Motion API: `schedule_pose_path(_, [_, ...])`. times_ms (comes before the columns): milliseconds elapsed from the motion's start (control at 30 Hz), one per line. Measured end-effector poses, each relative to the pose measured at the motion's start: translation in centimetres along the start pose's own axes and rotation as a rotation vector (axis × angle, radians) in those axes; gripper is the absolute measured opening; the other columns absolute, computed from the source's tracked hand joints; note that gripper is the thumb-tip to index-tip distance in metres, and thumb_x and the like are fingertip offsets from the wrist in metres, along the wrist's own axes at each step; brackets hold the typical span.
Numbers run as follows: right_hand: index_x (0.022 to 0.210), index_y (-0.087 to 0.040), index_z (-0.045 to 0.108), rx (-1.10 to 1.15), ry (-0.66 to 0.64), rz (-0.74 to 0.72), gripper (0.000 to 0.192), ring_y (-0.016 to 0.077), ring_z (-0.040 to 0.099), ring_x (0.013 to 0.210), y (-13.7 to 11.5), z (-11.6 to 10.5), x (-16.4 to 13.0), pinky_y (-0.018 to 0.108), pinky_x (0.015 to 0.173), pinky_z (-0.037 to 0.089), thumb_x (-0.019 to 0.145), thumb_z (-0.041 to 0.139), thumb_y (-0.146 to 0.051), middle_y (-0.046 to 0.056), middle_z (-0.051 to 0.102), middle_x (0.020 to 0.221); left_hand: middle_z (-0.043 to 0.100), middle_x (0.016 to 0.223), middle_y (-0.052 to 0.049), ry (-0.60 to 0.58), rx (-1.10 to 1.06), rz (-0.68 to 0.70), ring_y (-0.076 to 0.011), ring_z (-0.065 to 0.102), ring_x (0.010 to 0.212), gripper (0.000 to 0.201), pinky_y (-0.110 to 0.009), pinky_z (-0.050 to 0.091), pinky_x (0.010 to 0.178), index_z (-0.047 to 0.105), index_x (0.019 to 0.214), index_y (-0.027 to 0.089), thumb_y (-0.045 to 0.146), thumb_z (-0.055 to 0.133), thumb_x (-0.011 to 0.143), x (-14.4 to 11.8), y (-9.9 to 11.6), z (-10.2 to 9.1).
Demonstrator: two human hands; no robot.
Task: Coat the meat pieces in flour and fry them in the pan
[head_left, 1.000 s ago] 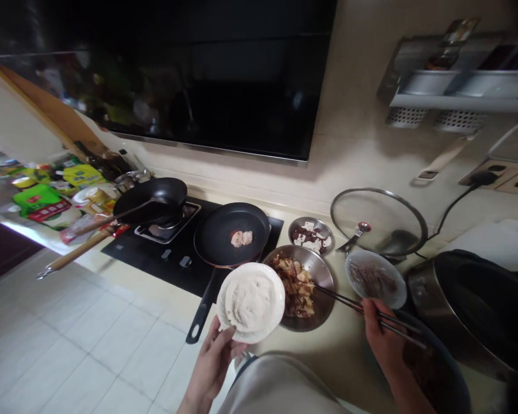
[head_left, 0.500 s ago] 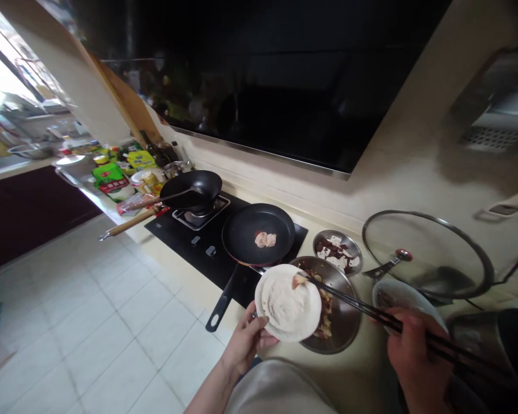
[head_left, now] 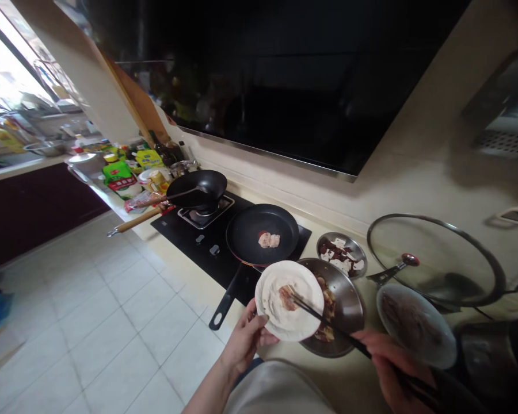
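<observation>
Step in hand: a small brown piece of meat (head_left: pixel 287 296) is being set into the white powder on the round white plate (head_left: pixel 289 299), seemingly to coat it.
Left hand (head_left: pixel 247 340): palm up under the plate's near rim, thumb over the edge, grip clenched on the plate and holding it tilted slightly above the worktop (head_left: pixel 362 379).
Right hand (head_left: pixel 388 368): low at the right, grip clenched on a pair of dark chopsticks (head_left: pixel 328 325) that slant up and left, their tips on the meat piece.
Where the meat is: on the powder near the plate's middle, touching the chopstick tips.
Nearby: a steel bowl of marinated meat pieces (head_left: pixel 339 305) just behind the plate; a black frying pan (head_left: pixel 262 234) on the black hob (head_left: pixel 198 241), with two pale pieces in it.
Next move, as a judgement: turning the piece in the powder needs a light pinch and a level plate.
</observation>
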State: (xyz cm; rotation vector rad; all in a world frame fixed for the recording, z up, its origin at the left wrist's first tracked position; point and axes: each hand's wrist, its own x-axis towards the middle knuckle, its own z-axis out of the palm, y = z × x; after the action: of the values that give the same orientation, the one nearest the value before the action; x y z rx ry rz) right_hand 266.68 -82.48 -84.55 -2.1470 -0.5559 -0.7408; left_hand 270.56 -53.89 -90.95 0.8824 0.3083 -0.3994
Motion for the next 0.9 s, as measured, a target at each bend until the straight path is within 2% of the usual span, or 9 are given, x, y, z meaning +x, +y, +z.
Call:
schedule_pose_path(67, [0.096, -0.028, 0.064, 0.025, -0.051, -0.049, 0.015, 0.0179, 0.072, 0.082, -0.6, 1.0, 0.1, 0.028, 0.070, 0.061, 0.088, 0.055, -0.018, 0.000, 0.075, 0.091, 0.072, 0.086, -0.005, -0.008, -0.010, 0.001, -0.0152, 0.067, 0.057, 0.050, -0.028, 0.059, 0.056, 0.052, 0.119, 0.017, 0.021, 0.073, 0.073, -0.1, -0.1, 0.1])
schedule_pose_path(133, [0.093, -0.029, 0.064, 0.030, -0.037, 0.005, 0.015, 0.0183, 0.072, 0.082, -1.0, 1.6, 0.2, 0.030, 0.070, 0.061, 0.089, 0.054, -0.018, 0.000, 0.075, 0.090, 0.072, 0.087, -0.006, -0.004, -0.021, 0.007, -0.0148, 0.067, 0.057, 0.049, -0.027, 0.059, 0.056, 0.053, 0.119, 0.017, 0.020, 0.073, 0.073, -0.3, -0.1, 0.1])
schedule_pose_path(267, [0.089, -0.028, 0.068, -0.028, -0.029, 0.078, 0.012, 0.0201, 0.072, 0.078, -0.4, 0.8, 0.4, 0.032, 0.071, 0.061, 0.087, 0.057, -0.023, 0.001, 0.075, 0.089, 0.072, 0.093, -0.007, 0.009, -0.025, 0.031, -0.0160, 0.068, 0.057, 0.054, -0.027, 0.058, 0.054, 0.053, 0.121, 0.018, 0.021, 0.075, 0.072, -0.2, 0.0, 0.1])
schedule_pose_path(433, [0.080, -0.023, 0.067, -0.020, 0.144, 0.209, 0.021, 0.0175, 0.068, 0.060, 1.1, -0.6, 1.2, 0.026, 0.056, 0.058, 0.092, 0.053, -0.033, 0.004, 0.071, 0.070, 0.072, 0.092, -0.007, 0.012, -0.018, 0.062, -0.0161, 0.068, 0.056, 0.055, -0.026, 0.057, 0.053, 0.054, 0.121, 0.018, 0.024, 0.076, 0.071, 0.0, 0.2, 0.1])
schedule_pose_path(533, [0.076, -0.022, 0.065, -0.007, 0.130, 0.235, 0.023, 0.0162, 0.066, 0.054, 1.2, -0.2, 1.6, 0.024, 0.051, 0.056, 0.092, 0.054, -0.035, 0.002, 0.068, 0.063, 0.073, 0.092, -0.007, -0.013, -0.004, 0.074, -0.0165, 0.068, 0.057, 0.054, -0.024, 0.055, 0.051, 0.052, 0.122, 0.018, 0.024, 0.075, 0.073, 0.0, 0.4, 0.3])
schedule_pose_path(700, [0.077, -0.022, 0.067, 0.014, 0.148, 0.217, 0.026, 0.0166, 0.068, 0.055, 1.1, 0.9, 1.4, 0.024, 0.053, 0.057, 0.092, 0.054, -0.038, 0.002, 0.071, 0.066, 0.073, 0.094, -0.009, -0.043, 0.021, 0.070, -0.0185, 0.070, 0.061, 0.053, -0.026, 0.057, 0.053, 0.052, 0.123, 0.019, 0.025, 0.073, 0.075, -0.3, 0.2, 0.3])
schedule_pose_path(833, [0.075, -0.023, 0.067, 0.026, 0.155, 0.239, 0.030, 0.0183, 0.068, 0.057, 1.3, 1.1, 0.8, 0.028, 0.053, 0.058, 0.094, 0.051, -0.040, 0.004, 0.071, 0.067, 0.073, 0.093, -0.009, -0.035, 0.023, 0.060, -0.0191, 0.070, 0.060, 0.053, -0.027, 0.057, 0.053, 0.053, 0.123, 0.019, 0.025, 0.073, 0.075, -0.4, -0.1, 0.1])
schedule_pose_path(900, [0.072, -0.023, 0.067, -0.004, 0.206, 0.277, 0.033, 0.0206, 0.067, 0.057, 1.6, 1.0, 0.9, 0.032, 0.051, 0.058, 0.093, 0.050, -0.042, 0.005, 0.070, 0.065, 0.073, 0.091, -0.009, -0.027, 0.020, 0.054, -0.0187, 0.069, 0.058, 0.053, -0.027, 0.056, 0.053, 0.053, 0.123, 0.019, 0.025, 0.074, 0.074, -0.4, -0.1, 0.0])
